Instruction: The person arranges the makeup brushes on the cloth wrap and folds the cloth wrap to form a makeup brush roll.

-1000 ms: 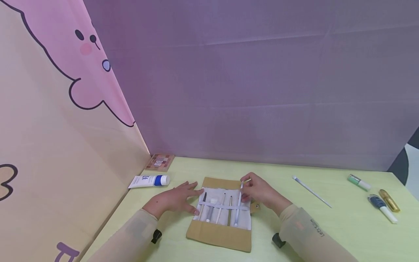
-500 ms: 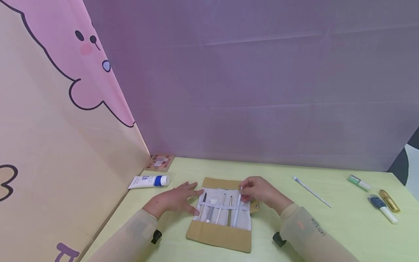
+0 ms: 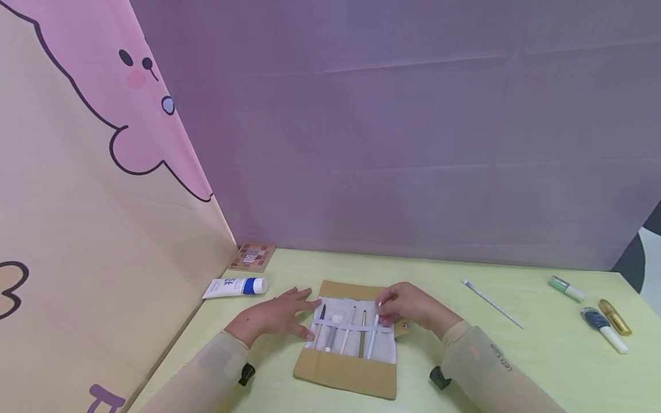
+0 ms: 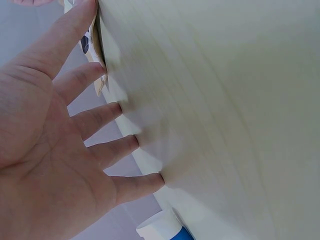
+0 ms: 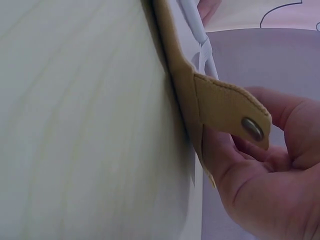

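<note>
A tan fabric brush roll [image 3: 346, 371] lies unfolded, its pale lining crossed by an elastic band [image 3: 330, 323]. Several makeup brushes stand in a row under the band, among them one with a dark tip [image 3: 323, 311] and an olive-handled one [image 3: 362, 335]. At the rightmost slot my right hand [image 3: 408, 305] pinches the upper end of a white makeup brush [image 3: 373, 341], whose lower end sits at the front pocket. Fingers spread, my left hand [image 3: 276, 315] rests at the roll's left edge. A snap tab [image 5: 232, 107] sticks out beside my right hand.
To the left lie a white tube with a blue band [image 3: 237, 285] and an eyeshadow palette [image 3: 252, 257]. Right of the roll is a thin white stick [image 3: 492, 303]. Farther right lie a green-and-white bottle [image 3: 566, 288], a gold tube [image 3: 614, 316] and a dark-blue bottle with white cap [image 3: 604, 328].
My right hand has moved slightly toward me, and the white makeup brush has slid down along its slot. My left hand stays in place.
</note>
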The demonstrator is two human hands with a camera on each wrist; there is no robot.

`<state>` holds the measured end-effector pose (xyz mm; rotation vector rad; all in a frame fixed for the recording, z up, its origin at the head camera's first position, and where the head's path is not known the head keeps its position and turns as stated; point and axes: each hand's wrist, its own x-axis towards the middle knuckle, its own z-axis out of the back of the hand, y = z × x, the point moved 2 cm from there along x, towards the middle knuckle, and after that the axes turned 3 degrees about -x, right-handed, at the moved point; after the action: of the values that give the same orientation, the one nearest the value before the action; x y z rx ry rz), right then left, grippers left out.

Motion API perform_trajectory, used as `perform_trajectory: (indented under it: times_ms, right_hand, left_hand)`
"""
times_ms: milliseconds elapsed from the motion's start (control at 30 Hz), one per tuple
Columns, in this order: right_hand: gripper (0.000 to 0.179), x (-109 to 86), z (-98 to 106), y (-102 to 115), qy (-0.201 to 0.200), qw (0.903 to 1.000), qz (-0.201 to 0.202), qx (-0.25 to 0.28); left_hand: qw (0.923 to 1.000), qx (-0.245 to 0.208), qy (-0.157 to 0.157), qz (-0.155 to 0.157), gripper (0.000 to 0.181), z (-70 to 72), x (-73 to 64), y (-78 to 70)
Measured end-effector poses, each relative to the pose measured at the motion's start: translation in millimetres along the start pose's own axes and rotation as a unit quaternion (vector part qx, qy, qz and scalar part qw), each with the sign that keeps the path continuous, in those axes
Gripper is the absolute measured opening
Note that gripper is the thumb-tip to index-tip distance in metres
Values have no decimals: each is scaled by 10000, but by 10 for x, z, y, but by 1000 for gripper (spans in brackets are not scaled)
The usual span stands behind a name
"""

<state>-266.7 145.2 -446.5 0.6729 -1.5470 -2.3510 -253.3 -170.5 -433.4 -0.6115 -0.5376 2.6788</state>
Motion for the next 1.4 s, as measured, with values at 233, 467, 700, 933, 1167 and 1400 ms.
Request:
perform_trajectory:
  times_ms: [233,467,700,933,1167,1400]
  right_hand:
    - [22,-6,-31,-18,99,9997,-65,-192]
    - [18,8,-36,-29,175,9996,-91,-225]
    - [19,2,-22,-37,137,9989,-112,-437]
    - [27,-21,43,-3,-92,9975,-118,-685]
    - [46,-125,380,53,-583,9969,65,-516]
    - [54,-369,953,44,-798,9953,389,-375]
  left_hand:
    - [10000,-32,-12,56,84,3,3,-8]
    - [10000,13,-19,54,84,-3,12,-7]
    - [10000,14,-16,47,83,-9,2,-12]
    - [10000,-30,-8,63,84,-16,17,8]
    - [10000,-30,5,67,84,-14,15,8]
    - [9999,-87,-1,59,84,-7,8,-3]
